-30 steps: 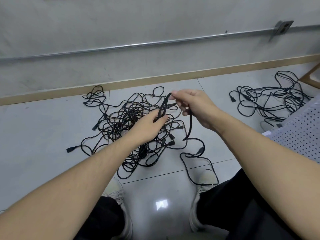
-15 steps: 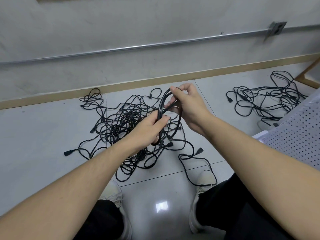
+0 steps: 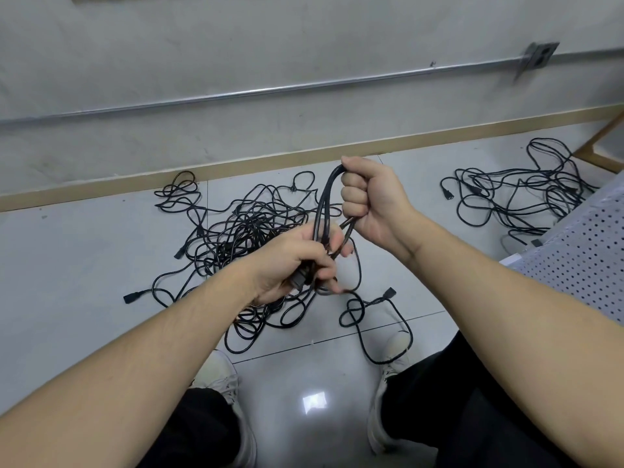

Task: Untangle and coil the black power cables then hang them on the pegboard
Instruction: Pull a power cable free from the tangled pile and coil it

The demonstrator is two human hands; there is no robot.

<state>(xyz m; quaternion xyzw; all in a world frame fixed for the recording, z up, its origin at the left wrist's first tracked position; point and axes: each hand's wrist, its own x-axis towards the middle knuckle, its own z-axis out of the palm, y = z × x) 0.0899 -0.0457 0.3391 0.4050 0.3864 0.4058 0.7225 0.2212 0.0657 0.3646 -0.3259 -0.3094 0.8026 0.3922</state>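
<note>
A black power cable coil (image 3: 325, 204) is held upright between both hands above the floor. My right hand (image 3: 371, 201) grips the top of the loops in a fist. My left hand (image 3: 300, 261) grips the bottom of the loops together with a black plug. A loose tail of the same cable (image 3: 368, 319) runs down to the floor by my right shoe. Behind the hands lies a big tangle of black cables (image 3: 236, 238). The white pegboard (image 3: 587, 258) lies at the right edge.
A second pile of black cables (image 3: 520, 197) lies at the back right near a wooden frame (image 3: 597, 143). The grey wall with a metal conduit (image 3: 304, 86) runs across the back. My two shoes and dark trousers fill the bottom of the view.
My right hand has closed into a fist round the top of the loops. My left hand has slid down and closed round the bottom with the plug.
</note>
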